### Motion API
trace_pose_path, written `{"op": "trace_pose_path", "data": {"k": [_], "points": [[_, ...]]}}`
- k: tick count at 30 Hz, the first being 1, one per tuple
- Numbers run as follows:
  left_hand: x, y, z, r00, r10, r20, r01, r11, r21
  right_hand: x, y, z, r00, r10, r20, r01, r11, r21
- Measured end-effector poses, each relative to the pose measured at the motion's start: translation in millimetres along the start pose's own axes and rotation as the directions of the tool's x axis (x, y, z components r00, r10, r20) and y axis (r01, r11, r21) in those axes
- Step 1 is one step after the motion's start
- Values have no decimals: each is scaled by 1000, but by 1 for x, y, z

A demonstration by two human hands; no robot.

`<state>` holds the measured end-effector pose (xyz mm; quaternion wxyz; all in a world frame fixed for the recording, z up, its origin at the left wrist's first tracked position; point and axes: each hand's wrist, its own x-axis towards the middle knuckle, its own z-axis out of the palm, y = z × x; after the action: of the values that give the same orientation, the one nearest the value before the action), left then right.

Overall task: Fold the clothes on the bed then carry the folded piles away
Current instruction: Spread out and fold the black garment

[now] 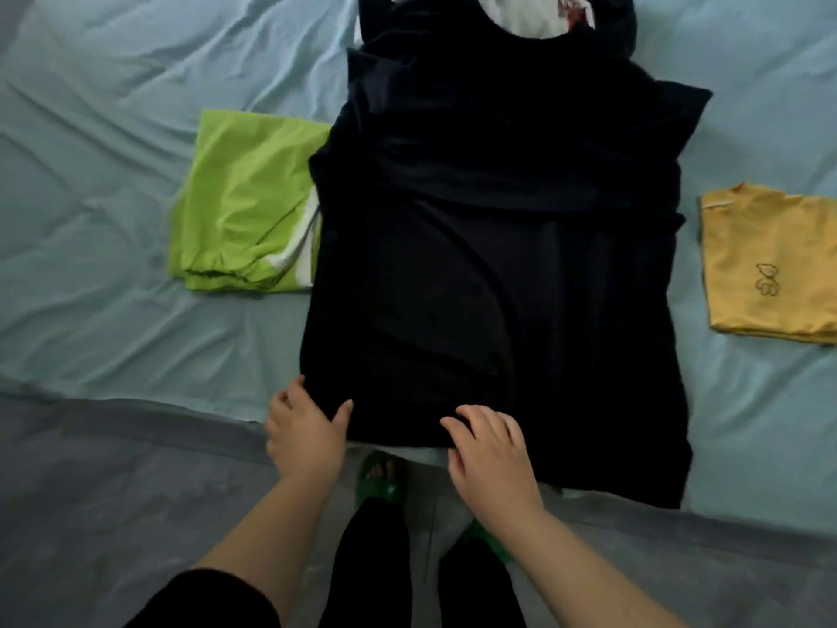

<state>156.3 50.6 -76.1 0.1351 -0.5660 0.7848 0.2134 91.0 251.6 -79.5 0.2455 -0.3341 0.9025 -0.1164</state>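
- Here, the wrinkled pale blue bed sheet (113,183) is the largest thing in view, and its creases could carry through into any fold pressed on top of it, leaving the result lumpy.
- The large black cotton T-shirt (493,265) lies spread flat in the middle of that sheet, neck away from the person, hem at the near bed edge; its near right corner hangs over the edge, so a quick lift of the hem could drag the whole garment off the mattress.
- The folded lime-green garment with a white stripe (244,206) sits on the sheet just left of the black shirt, its right side tucked under the shirt's edge; a sideways fold could catch it and undo that pile.
- The folded yellow T-shirt with a small line drawing (770,265) lies right of the black shirt, apart from it, at less risk.
- The white printed cloth (534,13) shows beyond the black shirt's neckline; a long upward fold could land on it.
- The right hand (493,464) rests open, palm down, on the hem; pressing alone grips nothing and may bunch the fabric.
- The left hand (308,428) pinches the near left hem corner between thumb and fingers; lifting one corner alone would skew the fold.
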Motion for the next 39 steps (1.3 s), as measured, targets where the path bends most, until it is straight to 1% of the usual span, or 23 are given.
{"op": "trace_pose_path", "data": {"k": [2,4,6,8,10,12,14,16,18,19,20,21,23,25,27,28,30,31,32,33,34,37,39], "points": [[19,-13,-2,996,28,87,-22,998,-66,9,-3,7,989,51,137,-43,997,-65],[33,-21,-7,990,83,113,-76,995,-63,17,-3,9,969,109,220,-83,989,-126],[49,-29,-15,977,145,154,-139,989,-52,21,-4,10,960,151,238,-114,980,-162],[61,-41,-25,951,204,233,-181,977,-114,22,-8,12,957,162,239,-116,974,-195],[70,-60,-35,949,199,245,-146,965,-218,21,-13,17,964,147,224,-98,971,-218],[81,-80,-41,964,115,242,-45,960,-275,20,-17,23,965,130,228,-77,970,-230],[88,-87,-38,950,62,305,33,955,-295,19,-16,27,963,112,247,-54,971,-231],[91,-79,-31,933,31,359,104,931,-350,17,-14,28,966,80,247,-38,985,-169],[87,-71,-26,916,38,399,157,882,-444,12,-14,25,972,38,233,-40,999,2],[84,-72,-24,912,66,406,146,870,-470,7,-13,21,979,57,194,-77,992,99],[82,-74,-23,911,87,402,125,874,-470,1,-11,16,985,119,128,-142,972,190],[81,-78,-23,916,82,393,117,881,-458,-6,-5,10,974,223,46,-227,937,264],[82,-86,-25,932,22,361,151,883,-443,-22,16,-1,884,464,-61,-413,835,364],[80,-90,-27,928,-37,371,220,857,-466,-35,43,-9,782,622,-53,-556,733,391],[74,-87,-25,879,-81,470,375,726,-576,-42,67,-12,678,734,-17,-649,610,454],[69,-84,-24,838,-96,537,468,634,-616,-42,77,-12,593,805,2,-694,510,509],[59,-78,-21,768,-109,632,597,480,-643,-42,94,-12,372,927,45,-761,277,587],[55,-76,-19,748,-113,654,630,429,-647,-42,104,-12,284,957,52,-795,205,570],[50,-75,-15,739,-119,663,649,393,-652,-44,115,-11,236,970,48,-830,176,529],[46,-73,-11,736,-127,665,658,367,-657,-46,126,-11,222,974,45,-851,171,497],[41,-71,-8,736,-137,663,662,346,-664,-47,137,-10,230,971,63,-851,169,497],[31,-65,-1,759,-173,628,648,296,-702,-50,164,-10,318,917,242,-772,102,627],[29,-64,-4,797,-213,565,603,331,-726,-57,180,-17,367,877,310,-736,70,674]]}}
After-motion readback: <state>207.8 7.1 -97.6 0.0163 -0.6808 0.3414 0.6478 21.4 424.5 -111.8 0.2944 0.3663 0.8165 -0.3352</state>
